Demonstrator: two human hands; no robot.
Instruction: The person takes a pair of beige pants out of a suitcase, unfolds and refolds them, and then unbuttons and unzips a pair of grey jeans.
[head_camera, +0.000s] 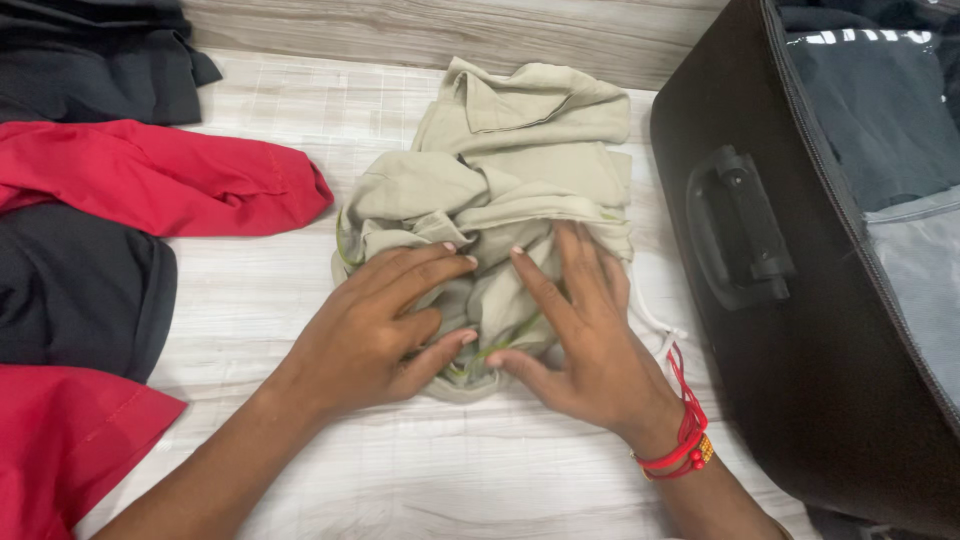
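A crumpled beige garment (520, 160) lies bunched on a pale wood-grain surface (260, 300) in the middle of the view. My left hand (375, 330) rests flat on its near left part, fingers spread and pointing toward the middle. My right hand (580, 330) presses on its near right part, fingers spread; red thread bands circle that wrist. Neither hand grips the cloth; both lie on top of it. A thin green trim shows in the folds between my thumbs.
An open black suitcase (740, 230) with a side handle stands at the right, dark clothes inside. At the left lie a red garment (150, 175), a dark garment (70, 290), another red piece (60, 440) and a dark piece (100, 60) at the far corner.
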